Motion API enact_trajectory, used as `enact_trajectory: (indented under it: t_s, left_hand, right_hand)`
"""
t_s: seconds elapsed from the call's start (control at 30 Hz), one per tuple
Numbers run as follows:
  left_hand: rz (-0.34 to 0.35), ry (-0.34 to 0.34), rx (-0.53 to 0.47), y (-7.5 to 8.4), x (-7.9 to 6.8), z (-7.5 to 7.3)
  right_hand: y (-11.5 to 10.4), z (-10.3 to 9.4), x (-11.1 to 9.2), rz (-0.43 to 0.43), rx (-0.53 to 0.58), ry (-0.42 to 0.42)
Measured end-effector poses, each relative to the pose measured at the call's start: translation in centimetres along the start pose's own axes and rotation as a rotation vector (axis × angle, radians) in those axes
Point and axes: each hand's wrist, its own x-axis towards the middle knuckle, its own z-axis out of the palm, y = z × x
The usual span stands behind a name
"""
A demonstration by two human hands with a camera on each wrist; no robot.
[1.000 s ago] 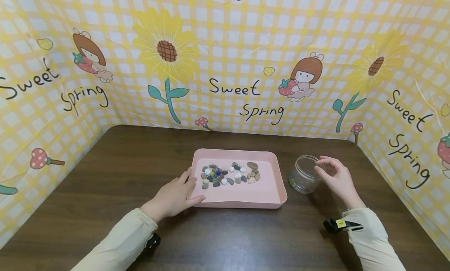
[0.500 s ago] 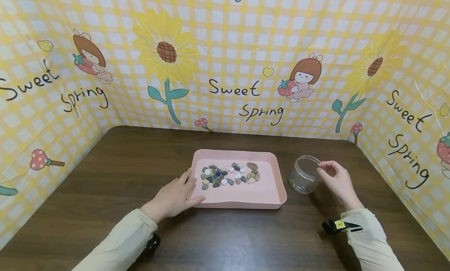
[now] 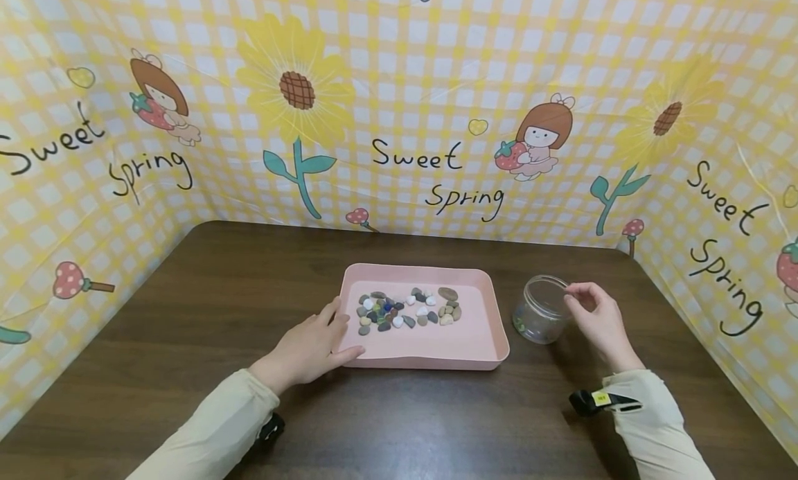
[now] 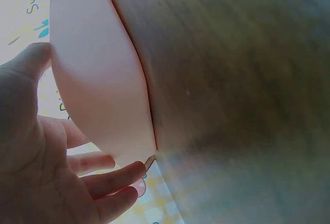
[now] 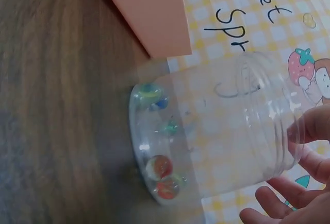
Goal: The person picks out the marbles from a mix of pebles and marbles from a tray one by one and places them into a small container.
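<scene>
Left hand [image 3: 305,348]: is touching the left end of the pink tray [image 3: 430,345], fingers relaxed and spread.
Right hand [image 3: 601,325]: is pinching the clear jar [image 3: 539,322] at its rim.
Jar: is standing on the table [image 3: 399,424] right of the tray, holding marbles [image 5: 160,167].
Stones [image 3: 408,321]: are lying inside the tray.

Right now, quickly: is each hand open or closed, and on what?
Left hand: open, resting against the pink rectangular plastic tray at its near-left corner.
Right hand: closed, pinching the clear round jar by its rim.
</scene>
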Motion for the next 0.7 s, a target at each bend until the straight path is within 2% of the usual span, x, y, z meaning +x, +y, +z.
enact_trajectory:
  t_s: [0.17,0.3,0.53,0.7]
  left_hand:
    - [-0.002,0.005,-0.003,0.0,-0.1,-0.1]
    - [-0.002,0.007,-0.004,0.0,-0.1,0.0]
    - [-0.005,-0.003,-0.009,0.0,-0.1,0.0]
    - [-0.009,-0.012,-0.01,0.1,0.0,0.0]
  right_hand:
    - [-1.5,0.0,0.3,-0.052,-0.009,0.009]
    - [-3.1,0.4,0.7,-0.102,0.042,-0.006]
    - [-5.8,1.9,1.3,-0.201,0.119,-0.066]
    - [-7.6,3.3,1.6,-0.247,0.183,-0.139]
